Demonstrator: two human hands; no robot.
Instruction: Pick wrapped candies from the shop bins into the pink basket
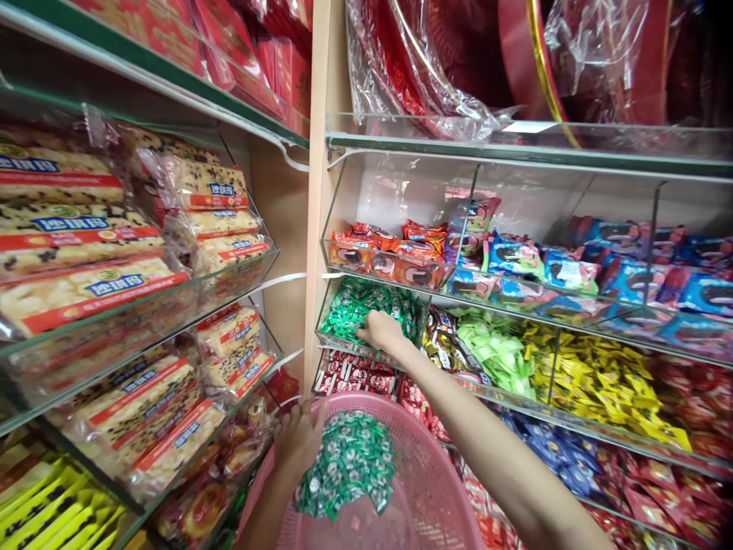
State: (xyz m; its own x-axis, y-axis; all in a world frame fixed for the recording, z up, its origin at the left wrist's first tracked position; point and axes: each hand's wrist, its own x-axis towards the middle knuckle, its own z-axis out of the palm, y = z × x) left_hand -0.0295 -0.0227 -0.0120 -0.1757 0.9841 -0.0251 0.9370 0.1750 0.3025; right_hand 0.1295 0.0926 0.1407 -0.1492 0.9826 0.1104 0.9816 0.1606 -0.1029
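Observation:
My right hand (382, 331) reaches into a clear shelf bin and rests on green-wrapped candies (349, 302), its fingers curled; whether it grips any is hidden. Below, my left hand (298, 431) lies over the left rim of a pink plastic basket (440, 473), fingers spread. Inside the basket, a pile of green-wrapped candies (352, 462) sits toward the left and back.
Clear bins to the right hold brown, light green and yellow (595, 374) packets. Orange and blue packets (512, 256) fill the bin row above. Packaged pastries (108, 283) line the left shelves. A wooden post (316, 191) stands between the shelves.

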